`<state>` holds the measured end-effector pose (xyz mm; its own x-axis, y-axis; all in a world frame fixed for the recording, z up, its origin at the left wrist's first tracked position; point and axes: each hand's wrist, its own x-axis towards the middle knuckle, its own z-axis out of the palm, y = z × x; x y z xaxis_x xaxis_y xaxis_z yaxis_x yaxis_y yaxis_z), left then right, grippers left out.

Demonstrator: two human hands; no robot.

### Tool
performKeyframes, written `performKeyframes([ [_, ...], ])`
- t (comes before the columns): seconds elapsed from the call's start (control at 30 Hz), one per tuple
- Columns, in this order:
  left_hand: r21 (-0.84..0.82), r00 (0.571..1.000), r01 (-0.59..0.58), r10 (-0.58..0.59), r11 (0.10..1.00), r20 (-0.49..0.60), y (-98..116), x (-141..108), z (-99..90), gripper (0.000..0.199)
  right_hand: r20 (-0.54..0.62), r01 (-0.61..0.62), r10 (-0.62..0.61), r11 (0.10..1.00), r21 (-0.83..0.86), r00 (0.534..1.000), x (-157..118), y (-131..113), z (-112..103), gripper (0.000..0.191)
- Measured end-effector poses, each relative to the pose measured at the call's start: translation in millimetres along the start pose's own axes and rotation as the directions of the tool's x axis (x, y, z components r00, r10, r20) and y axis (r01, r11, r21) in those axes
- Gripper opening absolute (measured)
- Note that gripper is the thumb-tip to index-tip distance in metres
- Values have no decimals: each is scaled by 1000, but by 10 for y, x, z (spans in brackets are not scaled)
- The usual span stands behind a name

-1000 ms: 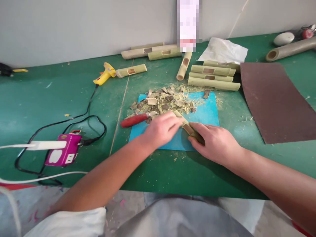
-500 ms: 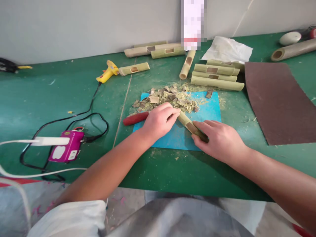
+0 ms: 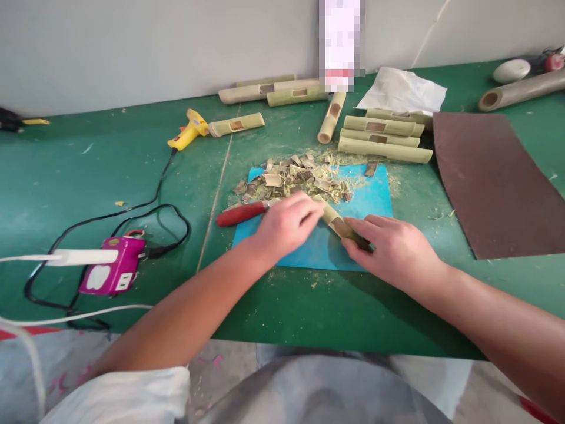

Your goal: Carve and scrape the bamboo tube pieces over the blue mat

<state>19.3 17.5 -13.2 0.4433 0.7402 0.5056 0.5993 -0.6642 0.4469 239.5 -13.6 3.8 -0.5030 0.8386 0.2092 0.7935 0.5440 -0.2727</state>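
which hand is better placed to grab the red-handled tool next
Probably the left hand: it is close beside the red-handled tool, while the right hand is farther away, holding the bamboo piece.

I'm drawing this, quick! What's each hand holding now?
Left hand: curled at the bamboo tube; can't tell if it's holding anything.
Right hand: closed, holding the bamboo tube.

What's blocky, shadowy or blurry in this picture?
Head view: coarse squares cover the tall pale shape by the wall; head view: a shadow darkens the green table below the right hand; head view: the grey clothing at the bottom looks soft.
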Motion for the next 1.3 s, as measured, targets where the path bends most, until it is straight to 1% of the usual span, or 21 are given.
performKeyframes([
  [0.07, 20, 1000, 11, -10, 1000, -20, -4, 6, -3, 14, -5, 8, -8, 1000, -7, 1000, -1, 2, -6, 28],
  [0.17, -1, 999, -27, 27, 1000, 34, -8, 3, -9, 16, 27, 12, -12, 1000, 5, 1000, -13, 1, -13, 28],
  [0.3, 28, 1000, -5, 5, 1000, -1, -4, 8, -10, 16, 38, 6, -6, 1000, 23, 999, -28, -6, -20, 29],
  [0.4, 9, 998, -55, 55, 998, 37, 14, 18, -6, 15, 48, 5, -6, 1000, 19, 999, -28, -12, -21, 26],
  [0.53, 26, 999, -33, 33, 999, -8, 31, 8, -4, 15, 20, 9, -10, 999, 42, 1000, -26, -3, -15, 27],
  [0.63, 6, 997, -66, 65, 998, 49, 13, -15, -1, 15, 28, 10, -11, 999, 49, 1000, -28, 11, -9, 27],
  [0.67, -4, 997, -64, 64, 998, 48, -2, -19, -2, 14, 33, 5, -7, 999, 54, 999, -28, 15, -8, 27],
  [0.77, -4, 1000, -16, 16, 1000, -27, -49, -14, -6, 14, 30, -6, 4, 998, 62, 1000, -29, 22, -9, 27],
  [0.87, -20, 998, -54, 55, 998, 22, -54, -2, -5, 15, 18, 13, -14, 999, 52, 1000, -29, 20, -12, 27],
  [0.9, -17, 998, -58, 59, 998, 28, -47, 1, -3, 15, 15, 16, -17, 998, 54, 1000, -28, 19, -11, 27],
  [1.0, 23, 999, -42, 42, 999, -4, -24, 6, 2, 17, 19, 9, -10, 998, 58, 1000, -28, 21, -6, 27],
  [1.1, 16, 997, -67, 67, 998, 37, -13, 7, 8, 17, 33, 16, -18, 998, 59, 999, -26, 29, 1, 27],
  [1.13, 7, 997, -68, 68, 998, 36, -14, 7, 9, 16, 34, 15, -17, 998, 64, 999, -26, 32, 2, 27],
  [1.17, 17, 999, -54, 54, 998, 4, -15, 8, 10, 17, 34, 11, -13, 997, 70, 999, -26, 34, 3, 27],
  [1.23, 26, 999, -44, 45, 999, -24, -15, 6, 11, 17, 37, 3, -6, 997, 72, 999, -27, 35, 3, 27],
  [1.3, 12, 998, -65, 64, 998, 27, -9, 4, 15, 17, 40, 4, -6, 998, 64, 999, -25, 31, 1, 27],
])
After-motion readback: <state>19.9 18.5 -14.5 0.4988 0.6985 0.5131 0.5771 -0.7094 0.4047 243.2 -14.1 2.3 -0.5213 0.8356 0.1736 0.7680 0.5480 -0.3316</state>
